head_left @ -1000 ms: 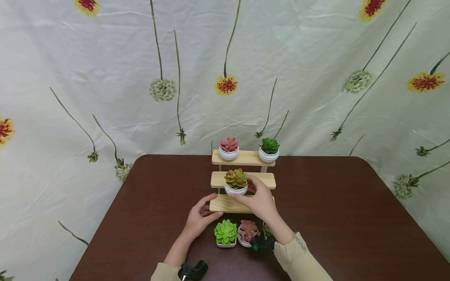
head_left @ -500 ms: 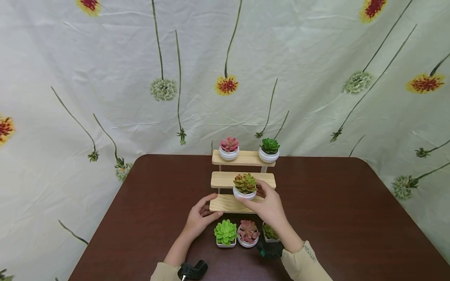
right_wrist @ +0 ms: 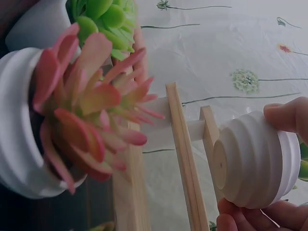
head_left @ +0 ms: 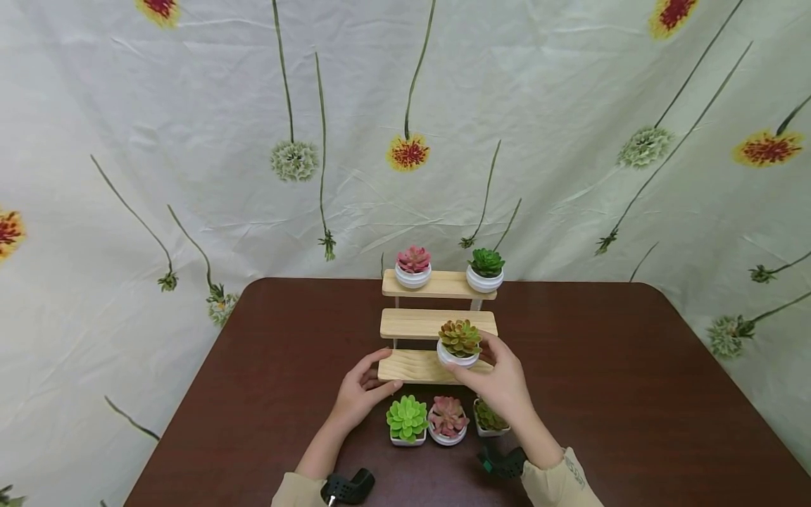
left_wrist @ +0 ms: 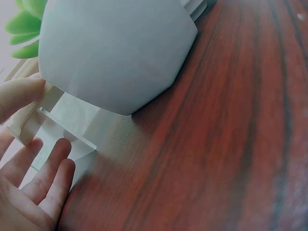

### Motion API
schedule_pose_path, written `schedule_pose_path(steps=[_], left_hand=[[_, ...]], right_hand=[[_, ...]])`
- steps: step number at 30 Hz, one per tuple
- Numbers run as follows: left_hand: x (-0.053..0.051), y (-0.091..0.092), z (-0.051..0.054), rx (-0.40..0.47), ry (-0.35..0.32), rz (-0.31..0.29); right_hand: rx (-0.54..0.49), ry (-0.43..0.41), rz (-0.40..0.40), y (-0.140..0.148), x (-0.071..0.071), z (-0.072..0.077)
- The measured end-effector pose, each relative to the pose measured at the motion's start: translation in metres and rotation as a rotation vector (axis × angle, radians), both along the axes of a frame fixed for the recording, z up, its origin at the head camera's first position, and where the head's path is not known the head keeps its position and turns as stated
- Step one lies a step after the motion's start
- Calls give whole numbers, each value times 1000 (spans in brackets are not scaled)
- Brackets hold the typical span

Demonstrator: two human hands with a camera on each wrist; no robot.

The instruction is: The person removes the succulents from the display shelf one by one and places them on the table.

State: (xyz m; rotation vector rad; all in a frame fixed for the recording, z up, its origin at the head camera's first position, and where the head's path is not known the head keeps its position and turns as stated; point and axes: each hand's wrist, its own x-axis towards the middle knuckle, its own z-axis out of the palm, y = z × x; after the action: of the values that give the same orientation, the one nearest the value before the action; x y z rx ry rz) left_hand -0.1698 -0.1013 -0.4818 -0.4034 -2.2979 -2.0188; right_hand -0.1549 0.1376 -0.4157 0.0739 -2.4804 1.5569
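My right hand (head_left: pixel 500 380) grips the white ribbed pot of a yellow-green, red-tinged succulent (head_left: pixel 459 345), held above the right part of the bottom tier. In the right wrist view the pot's underside (right_wrist: pixel 220 166) shows, with thumb and fingers on opposite sides. My left hand (head_left: pixel 360 396) holds the left end of the bottom tier of a three-tier wooden shelf stand (head_left: pixel 405 366); the left wrist view shows thumb and fingers around the board, beside a clear support (left_wrist: pixel 67 130). A pink succulent (head_left: pixel 413 267) and a dark green succulent (head_left: pixel 486 272) sit on the top tier.
In front of the stand, a row holds a bright green succulent (head_left: pixel 407 421), a pinkish-red succulent (head_left: pixel 448 421) and a darker green succulent (head_left: pixel 491 419) in white pots. The dark brown table (head_left: pixel 608 394) meets a flower-printed cloth (head_left: pixel 557 105) behind.
The right hand has carried the potted succulent rightward and toward the person, from in front of the middle tier to over the bottom tier's right side. The left hand stays put.
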Motion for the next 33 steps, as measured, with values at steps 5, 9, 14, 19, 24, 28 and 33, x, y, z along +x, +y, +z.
schedule_pose_path(steps=[5, 9, 14, 19, 24, 28, 33], left_hand=[[0, 0, 0, 6, 3, -5], [-1, 0, -1, 0, 0, -1], [-1, 0, -1, 2, 2, -2], [-1, -1, -1, 1, 3, 0], [0, 0, -2, -1, -2, 3], [-1, 0, -2, 2, -6, 5], [0, 0, -2, 6, -6, 4]], right_hand=[[-16, 15, -15, 8, 2, -3], [-11, 14, -35, 14, 4, -6], [28, 24, -72, 22, 7, -9], [52, 38, -94, 31, 9, -15], [58, 26, -126, 40, 11, -22], [57, 32, -145, 45, 12, -25], [43, 35, -170, 52, 14, -29]])
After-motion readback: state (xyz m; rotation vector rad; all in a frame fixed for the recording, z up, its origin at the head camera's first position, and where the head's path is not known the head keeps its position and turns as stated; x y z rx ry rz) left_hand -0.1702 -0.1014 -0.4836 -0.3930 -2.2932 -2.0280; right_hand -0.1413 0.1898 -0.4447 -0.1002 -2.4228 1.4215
